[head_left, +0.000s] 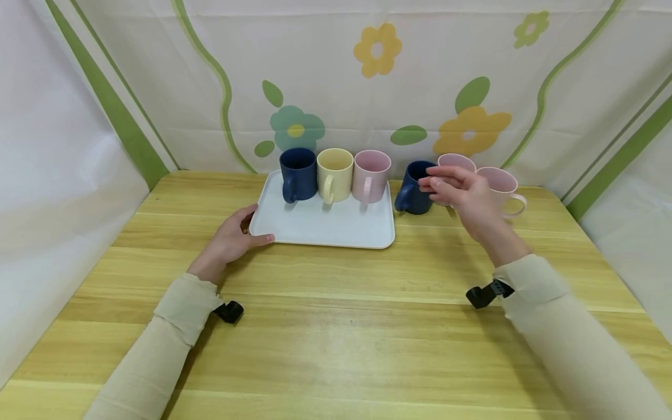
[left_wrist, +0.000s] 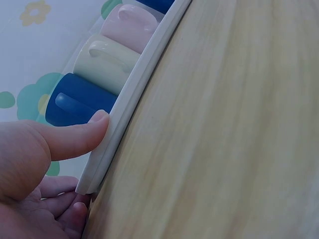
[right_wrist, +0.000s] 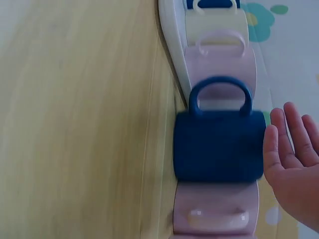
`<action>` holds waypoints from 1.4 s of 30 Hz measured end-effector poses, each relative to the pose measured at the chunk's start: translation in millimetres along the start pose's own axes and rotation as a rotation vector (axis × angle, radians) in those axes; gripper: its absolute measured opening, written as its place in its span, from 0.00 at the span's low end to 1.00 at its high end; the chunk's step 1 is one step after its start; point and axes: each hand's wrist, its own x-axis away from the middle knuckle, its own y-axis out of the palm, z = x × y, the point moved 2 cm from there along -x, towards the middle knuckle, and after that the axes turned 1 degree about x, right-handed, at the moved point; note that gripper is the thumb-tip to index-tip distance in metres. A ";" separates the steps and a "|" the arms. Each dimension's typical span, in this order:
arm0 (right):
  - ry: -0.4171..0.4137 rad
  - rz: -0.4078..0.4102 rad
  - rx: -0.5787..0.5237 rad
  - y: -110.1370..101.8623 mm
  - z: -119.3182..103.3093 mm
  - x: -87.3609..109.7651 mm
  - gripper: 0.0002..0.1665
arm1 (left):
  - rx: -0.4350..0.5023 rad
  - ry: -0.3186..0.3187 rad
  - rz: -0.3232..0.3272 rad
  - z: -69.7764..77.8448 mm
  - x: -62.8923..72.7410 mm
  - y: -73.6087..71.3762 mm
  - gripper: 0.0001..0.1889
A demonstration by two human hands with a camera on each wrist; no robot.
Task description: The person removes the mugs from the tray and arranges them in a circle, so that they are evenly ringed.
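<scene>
My left hand (head_left: 229, 236) holds the front left corner of a white tray (head_left: 325, 227), thumb along the front rim and fingers round the left side. At the tray's back stand a navy mug (head_left: 299, 175), a cream mug (head_left: 342, 173) and a pink mug (head_left: 374, 182) in a row, handles toward me. Just right of the tray another navy mug (head_left: 417, 201) stands on the table. Over its rim hovers my right hand (head_left: 467, 195), fingers extended and holding nothing; in the right wrist view the fingertips (right_wrist: 277, 115) are beside this mug's rim.
Two more pink mugs stand to the right, one at the back (head_left: 455, 161) partly hidden by my right hand, the other (head_left: 501, 179) with its handle to the right. A flowered curtain (head_left: 341, 87) hangs behind the wooden table (head_left: 341, 338). Each wrist wears a small black camera.
</scene>
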 end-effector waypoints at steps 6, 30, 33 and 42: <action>0.045 -0.049 0.049 32.6 5.4 -8.5 0.27 | -0.004 -0.005 -0.005 -0.6 -0.4 -1.3 0.55; 0.349 -0.064 -0.154 105.3 32.8 -28.4 0.31 | -0.023 0.005 -0.008 -2.8 -2.0 -1.9 0.55; 0.364 -0.064 -0.182 105.5 36.4 -30.6 0.31 | -0.024 0.005 -0.011 -1.8 -2.0 -1.1 0.55; 0.383 -0.011 -0.232 110.5 47.7 -40.0 0.25 | -0.022 0.016 -0.016 -1.6 -1.8 -1.4 0.55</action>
